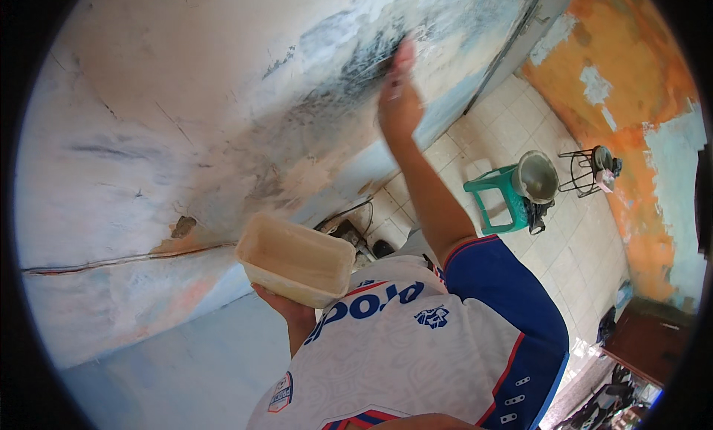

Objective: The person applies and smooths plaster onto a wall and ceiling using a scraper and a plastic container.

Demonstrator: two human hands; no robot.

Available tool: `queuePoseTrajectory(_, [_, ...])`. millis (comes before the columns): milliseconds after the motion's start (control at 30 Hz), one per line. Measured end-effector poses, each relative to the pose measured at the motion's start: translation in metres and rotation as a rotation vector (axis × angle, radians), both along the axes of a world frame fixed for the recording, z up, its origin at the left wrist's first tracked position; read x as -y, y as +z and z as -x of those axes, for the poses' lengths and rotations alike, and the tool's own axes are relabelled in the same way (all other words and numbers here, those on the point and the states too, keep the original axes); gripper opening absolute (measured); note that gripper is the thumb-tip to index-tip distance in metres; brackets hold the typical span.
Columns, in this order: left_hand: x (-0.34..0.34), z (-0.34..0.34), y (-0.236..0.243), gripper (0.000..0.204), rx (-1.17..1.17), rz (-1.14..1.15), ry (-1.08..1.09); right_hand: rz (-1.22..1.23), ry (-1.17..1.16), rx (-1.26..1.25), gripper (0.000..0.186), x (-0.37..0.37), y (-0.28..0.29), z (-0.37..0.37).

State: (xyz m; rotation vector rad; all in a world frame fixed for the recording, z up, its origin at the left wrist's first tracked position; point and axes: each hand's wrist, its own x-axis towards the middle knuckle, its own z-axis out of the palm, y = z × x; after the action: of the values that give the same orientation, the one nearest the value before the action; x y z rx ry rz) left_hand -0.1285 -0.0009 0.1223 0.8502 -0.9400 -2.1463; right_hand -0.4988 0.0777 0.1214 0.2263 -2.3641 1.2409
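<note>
A beige, rectangular tub (297, 261) with rounded corners and a smeared inner surface sits below the centre of the frame, tilted. The left hand (286, 304) holds it from its lower left side. At upper centre, the right hand (401, 103) is blurred in front of the wall (171, 111); whether it grips anything or touches the surface, I cannot tell. This wall is patchy, pale and scuffed, with a dark, rough stain (342, 77) beside that hand and a small brown chipped hole (183, 226) at left. Right of centre, a green stool (494, 200) bears a grey round bowl (536, 177) on the tiled floor (572, 240). A black metal stand (581, 170) is near it, before a peeling orange wall (624, 81).
</note>
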Motion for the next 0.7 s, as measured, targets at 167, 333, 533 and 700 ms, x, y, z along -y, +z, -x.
queuePoseTrajectory(167, [0.0,-0.001,-0.002,0.072,-0.078,-0.104,-0.03,0.034,0.309,-0.315,0.039,0.019,-0.015,-0.101])
queuePoseTrajectory(333, [0.01,-0.008,-0.027,0.074,-0.137,-0.072,-0.024,0.291,0.0,-0.245,0.025,-0.049,0.031,-0.045])
queuePoseTrajectory(533, [0.004,-0.003,-0.028,0.075,-0.101,-0.125,-0.021,-0.223,0.015,-0.171,0.042,-0.002,-0.024,-0.004])
queuePoseTrajectory(700, [0.002,-0.012,-0.032,0.073,-0.14,-0.112,0.0,-0.092,0.368,-0.333,0.051,0.013,-0.006,-0.131])
